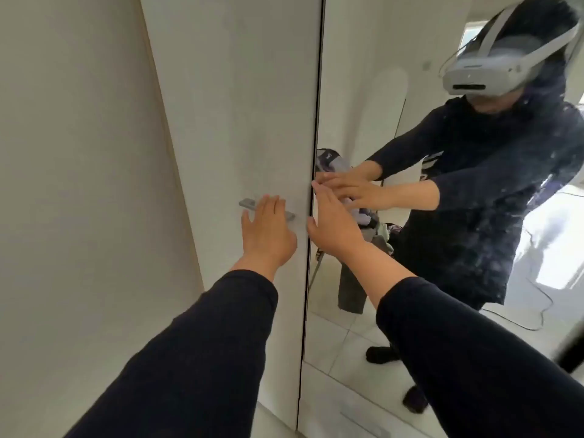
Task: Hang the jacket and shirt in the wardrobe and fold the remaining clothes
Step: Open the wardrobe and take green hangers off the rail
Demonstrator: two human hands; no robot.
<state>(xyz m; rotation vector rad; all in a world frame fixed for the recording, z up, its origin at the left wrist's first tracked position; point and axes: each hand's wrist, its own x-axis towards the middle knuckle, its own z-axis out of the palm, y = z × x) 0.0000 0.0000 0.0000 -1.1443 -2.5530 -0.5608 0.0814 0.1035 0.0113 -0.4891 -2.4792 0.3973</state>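
A white wardrobe door (246, 105) fills the middle of the head view, with a flat grey handle (249, 205) near its right edge. My left hand (268, 232) reaches over that handle with straight fingers lying on it. My right hand (335, 226) is flat, its fingertips at the dark seam between the white door and the mirrored door (379, 74). Neither hand holds clothing. In the mirror I see a pile of clothes (376, 226) behind me, with a grey garment hanging down from it.
The mirror reflects a person in dark clothes wearing a headset, a pale tiled floor (341, 339) and a cable lying on it. A plain white panel (79, 184) stands to the left of the door. A drawer front (347, 415) sits below the mirror.
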